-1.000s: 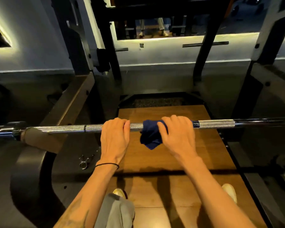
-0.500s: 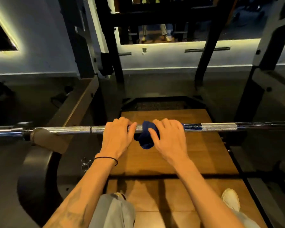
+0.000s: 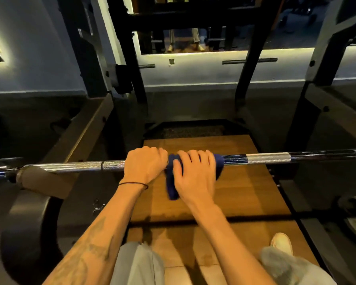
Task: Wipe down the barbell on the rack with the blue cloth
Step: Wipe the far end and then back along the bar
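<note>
The left hand (image 3: 145, 164) is clenched straight onto the bar (image 3: 267, 158), knuckles up, fingers curled over the top of the steel, a thin black band (image 3: 133, 184) around the wrist. Just beside it, nearly touching, the right hand (image 3: 193, 175) grasps the cloth (image 3: 219, 167), which is wrapped over the bar; the fingers curl over the top and the thumb lies along the near side. A loose tail of the dark blue cloth hangs down below the bar between the two hands, and a fold of it bulges out past the right hand's little-finger side.

The bar lies level, its long axis running left to right across the person's front, one end pointing off to the left, the other off to the right. To the right of the cloth comes a dark glossy stretch, then a bright knurled stretch, then dark again to the frame edge. To the left of the left hand the knurled steel carries a black ring mark, and farther left it rests in a hook (image 3: 35, 179) on the rack (image 3: 123, 58).

Below the bar is a wooden platform (image 3: 245, 194), with the person's grey trouser legs and a pale shoe (image 3: 281, 242) at the bottom right. A dark plate (image 3: 27, 233) sits low on the left. Black uprights rise behind, against a pale lit wall.
</note>
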Available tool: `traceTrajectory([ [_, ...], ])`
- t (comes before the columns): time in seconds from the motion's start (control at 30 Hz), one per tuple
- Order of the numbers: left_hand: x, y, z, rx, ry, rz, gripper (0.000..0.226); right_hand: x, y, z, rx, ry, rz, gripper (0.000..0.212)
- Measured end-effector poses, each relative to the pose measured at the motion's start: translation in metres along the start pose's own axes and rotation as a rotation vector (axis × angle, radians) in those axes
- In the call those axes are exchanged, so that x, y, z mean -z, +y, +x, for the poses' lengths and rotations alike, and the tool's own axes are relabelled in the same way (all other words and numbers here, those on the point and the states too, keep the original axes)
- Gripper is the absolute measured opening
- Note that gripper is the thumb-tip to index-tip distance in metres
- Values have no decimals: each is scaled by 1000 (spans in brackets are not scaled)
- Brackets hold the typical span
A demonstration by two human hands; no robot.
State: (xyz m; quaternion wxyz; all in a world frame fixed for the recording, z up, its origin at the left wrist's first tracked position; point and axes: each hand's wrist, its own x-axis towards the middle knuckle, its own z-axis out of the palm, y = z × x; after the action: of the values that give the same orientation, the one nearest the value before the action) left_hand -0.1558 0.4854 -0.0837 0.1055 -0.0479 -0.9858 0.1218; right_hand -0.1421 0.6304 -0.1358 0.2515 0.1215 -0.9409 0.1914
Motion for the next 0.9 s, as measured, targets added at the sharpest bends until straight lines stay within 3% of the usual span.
traceTrajectory([
  [0.03,0,3,-4,85,35,-60,17,1,0,0,64,-17,13,31],
  [0.13,-24,5,-8,142,358,-125,32,13,42,6,155,5,-16,33],
  [0.27,-40,13,-11,181,471,-177,50,33,102,7,-83,126,-84,34],
  [0.4,-43,14,-12,216,473,-188,48,21,62,12,-296,179,-81,32],
  [0.53,-43,14,-12,195,451,-95,46,-5,0,0,-30,32,-22,31],
  [0.67,-40,10,-12,150,405,-24,42,7,37,11,165,10,-18,32],
  [0.8,-36,15,-13,207,430,-110,44,29,94,3,-69,127,-48,30],
  [0.9,-36,15,-11,231,466,-148,44,12,60,5,-334,203,-51,32],
])
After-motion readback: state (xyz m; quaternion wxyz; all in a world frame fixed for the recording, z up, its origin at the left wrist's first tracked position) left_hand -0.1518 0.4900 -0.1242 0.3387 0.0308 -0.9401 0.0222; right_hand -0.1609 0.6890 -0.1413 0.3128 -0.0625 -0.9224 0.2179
